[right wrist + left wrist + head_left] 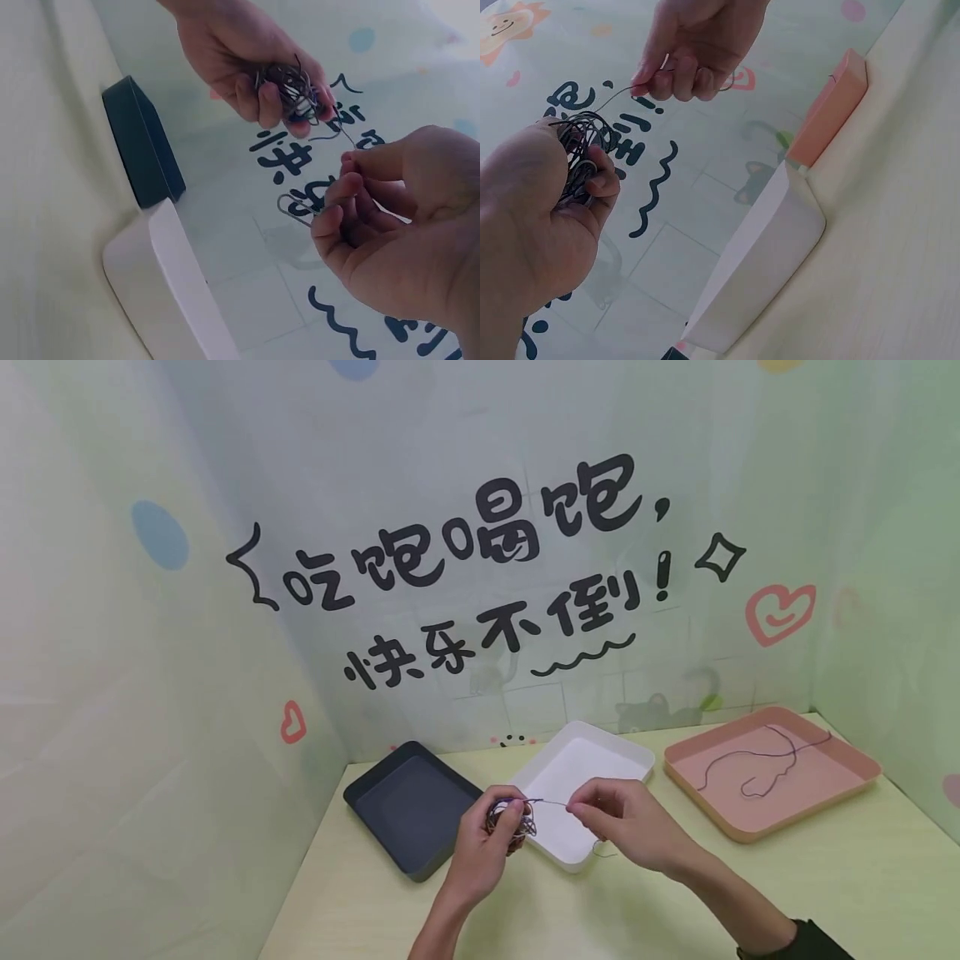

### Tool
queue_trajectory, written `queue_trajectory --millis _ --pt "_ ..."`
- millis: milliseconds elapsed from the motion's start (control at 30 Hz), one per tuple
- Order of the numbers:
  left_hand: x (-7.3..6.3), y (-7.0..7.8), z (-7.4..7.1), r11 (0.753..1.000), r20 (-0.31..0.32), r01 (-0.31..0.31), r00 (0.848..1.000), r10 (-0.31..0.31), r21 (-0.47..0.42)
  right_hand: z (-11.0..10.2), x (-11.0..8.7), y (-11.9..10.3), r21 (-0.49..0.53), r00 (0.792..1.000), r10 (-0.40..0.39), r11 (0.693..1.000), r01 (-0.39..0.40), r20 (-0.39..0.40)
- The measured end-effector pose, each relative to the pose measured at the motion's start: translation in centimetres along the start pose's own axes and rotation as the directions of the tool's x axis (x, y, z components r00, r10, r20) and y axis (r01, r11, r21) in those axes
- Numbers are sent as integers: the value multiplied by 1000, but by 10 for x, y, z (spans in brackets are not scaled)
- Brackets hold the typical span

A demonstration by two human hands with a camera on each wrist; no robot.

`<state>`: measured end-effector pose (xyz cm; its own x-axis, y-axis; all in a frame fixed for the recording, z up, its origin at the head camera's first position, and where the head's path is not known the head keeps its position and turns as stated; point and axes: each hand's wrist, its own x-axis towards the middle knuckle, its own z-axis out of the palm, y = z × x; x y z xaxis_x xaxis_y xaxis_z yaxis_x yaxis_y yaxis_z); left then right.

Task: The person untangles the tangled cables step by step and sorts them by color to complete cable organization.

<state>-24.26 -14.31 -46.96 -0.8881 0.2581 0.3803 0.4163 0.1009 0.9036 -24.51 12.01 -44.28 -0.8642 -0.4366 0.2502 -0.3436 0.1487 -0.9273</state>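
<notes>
My left hand (pixel 483 843) grips a tangled bundle of thin wires (pixel 289 86), dark, brown and whitish strands looped together, held above the white tray's near side. To its right, my right hand (pixel 633 822) pinches one thin wire (pixel 553 802) between thumb and forefinger. That wire runs taut from the bundle to the fingertips. Its loose end curls out below the right hand, showing as a bent loop (pixel 289 204) in the right wrist view. In the left wrist view the bundle (pixel 581 161) bulges out between the left thumb and fingers.
A dark blue tray (pixel 367 795) stands on the table at left, a white tray (pixel 543 852) in the middle. The pink tray (pixel 738 827) at right holds loose thin purplish wires (pixel 783 753). Printed fabric walls (pixel 420 460) enclose the table at the back and sides.
</notes>
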Motion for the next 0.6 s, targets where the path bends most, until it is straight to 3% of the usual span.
queue_trajectory --millis 167,433,600 --pt "-2 1 -10 999 35 -2 999 1 34 -18 -3 0 -189 994 -53 979 71 95" --pt "-3 -1 -17 995 53 -34 998 29 98 -36 -7 0 -282 980 -149 942 182 135" --pt "-3 -1 -19 993 80 -47 996 38 111 -42 -10 1 -342 976 -166 917 205 140"
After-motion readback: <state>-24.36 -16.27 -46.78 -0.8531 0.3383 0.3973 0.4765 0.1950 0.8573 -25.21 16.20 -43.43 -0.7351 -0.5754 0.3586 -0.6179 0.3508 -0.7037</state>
